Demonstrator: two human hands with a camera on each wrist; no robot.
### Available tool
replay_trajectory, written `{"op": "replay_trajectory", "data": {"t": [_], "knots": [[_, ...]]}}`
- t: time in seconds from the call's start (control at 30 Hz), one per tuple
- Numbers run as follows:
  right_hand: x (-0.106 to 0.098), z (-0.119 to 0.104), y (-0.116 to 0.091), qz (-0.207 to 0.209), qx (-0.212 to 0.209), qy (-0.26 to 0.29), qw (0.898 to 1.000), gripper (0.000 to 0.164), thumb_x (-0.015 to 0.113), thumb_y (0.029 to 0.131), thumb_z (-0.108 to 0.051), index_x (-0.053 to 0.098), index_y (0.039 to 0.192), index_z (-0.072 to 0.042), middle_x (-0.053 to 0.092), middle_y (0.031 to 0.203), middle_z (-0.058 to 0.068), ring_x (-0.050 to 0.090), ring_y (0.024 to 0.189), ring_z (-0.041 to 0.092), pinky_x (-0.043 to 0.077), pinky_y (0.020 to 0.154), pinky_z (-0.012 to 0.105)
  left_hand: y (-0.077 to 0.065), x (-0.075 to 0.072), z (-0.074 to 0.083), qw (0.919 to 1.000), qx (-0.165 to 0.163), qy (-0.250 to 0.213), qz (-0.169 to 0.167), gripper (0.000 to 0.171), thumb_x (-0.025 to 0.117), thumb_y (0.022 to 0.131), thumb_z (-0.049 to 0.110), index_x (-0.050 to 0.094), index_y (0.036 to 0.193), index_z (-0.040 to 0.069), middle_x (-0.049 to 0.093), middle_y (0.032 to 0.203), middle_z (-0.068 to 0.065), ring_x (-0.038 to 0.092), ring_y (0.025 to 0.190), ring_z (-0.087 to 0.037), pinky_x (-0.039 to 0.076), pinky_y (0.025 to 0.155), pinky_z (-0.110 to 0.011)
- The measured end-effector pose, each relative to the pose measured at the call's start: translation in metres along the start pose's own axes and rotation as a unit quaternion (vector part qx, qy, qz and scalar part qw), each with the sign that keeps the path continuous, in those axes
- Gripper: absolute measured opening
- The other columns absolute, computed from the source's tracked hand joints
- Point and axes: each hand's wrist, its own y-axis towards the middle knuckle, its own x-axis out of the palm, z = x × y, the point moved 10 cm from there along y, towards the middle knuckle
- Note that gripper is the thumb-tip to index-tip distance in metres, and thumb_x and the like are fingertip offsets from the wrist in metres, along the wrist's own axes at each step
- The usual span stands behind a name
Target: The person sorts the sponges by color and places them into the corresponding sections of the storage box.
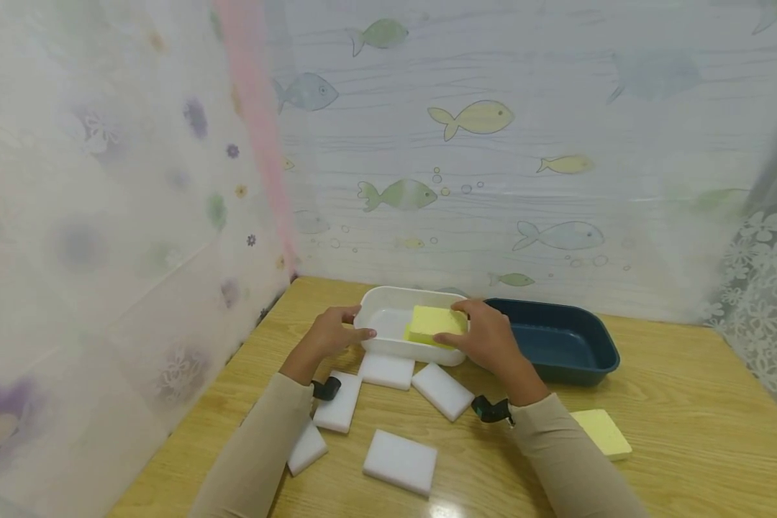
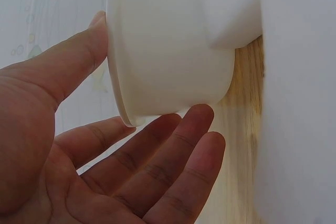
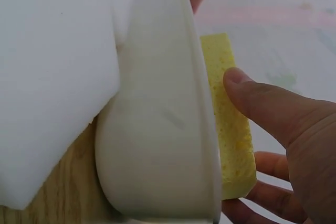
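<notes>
A white plastic basin (image 1: 388, 347) stands toward the back of the table. My left hand (image 1: 337, 332) holds its left end, thumb at the rim and fingers by the outer wall (image 2: 168, 77). At the basin's right end, my right hand (image 1: 492, 334) pinches a yellow sponge (image 1: 437, 321) between thumb and fingers. In the right wrist view this sponge (image 3: 231, 129) rises above the basin's rim. More yellow shows beneath it inside the basin, mostly hidden. The left part of the basin floor is bare.
A dark blue basin (image 1: 557, 370) stands just right of the white one. Several white foam blocks (image 1: 400, 462) lie in front, one touching the white basin's front in view. Another yellow sponge (image 1: 605, 434) lies partly behind the right sleeve. Patterned curtains (image 1: 388, 144) hang behind and left.
</notes>
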Motion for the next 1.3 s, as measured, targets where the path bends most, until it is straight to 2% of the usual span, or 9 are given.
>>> {"op": "replay_trajectory", "data": {"t": [0.2,0.43,1.13,1.3], "knots": [[0.005,0.001,0.000,0.002,0.006,-0.016,1.000,0.074,0.081,0.081,-0.061,0.066,0.136,-0.013,0.067,0.137,0.011,0.063,0.120,0.037,0.043,0.098,0.068,0.000,0.000,-0.002,1.0000,-0.004,-0.005,-0.004,0.083,0.085,0.087,0.041,0.048,0.156,0.013,0.064,0.141,-0.015,0.071,0.103,-0.025,0.062,0.080,-0.038],[0.010,0.003,0.000,-0.007,0.018,-0.033,0.999,0.072,0.080,0.083,-0.060,0.067,0.135,-0.013,0.066,0.138,0.013,0.062,0.122,0.039,0.043,0.095,0.067,0.001,0.000,-0.001,1.0000,-0.008,-0.002,-0.002,0.084,0.085,0.086,0.042,0.048,0.156,0.014,0.064,0.140,-0.014,0.071,0.101,-0.024,0.062,0.079,-0.037],[0.015,0.002,0.001,-0.011,0.026,-0.023,0.999,0.070,0.078,0.084,-0.062,0.067,0.135,-0.016,0.065,0.140,0.010,0.061,0.125,0.036,0.042,0.097,0.065,0.002,-0.001,-0.003,1.0000,-0.002,-0.002,-0.001,0.085,0.085,0.086,0.043,0.048,0.156,0.012,0.065,0.140,-0.016,0.071,0.102,-0.025,0.061,0.081,-0.038],[0.018,-0.003,0.009,-0.015,0.023,-0.016,1.000,0.070,0.077,0.086,-0.062,0.066,0.135,-0.015,0.064,0.141,0.010,0.060,0.126,0.036,0.041,0.099,0.065,0.003,-0.001,-0.005,1.0000,-0.006,-0.001,0.000,0.086,0.085,0.085,0.045,0.048,0.156,0.013,0.064,0.140,-0.014,0.071,0.103,-0.024,0.061,0.083,-0.038]]}}
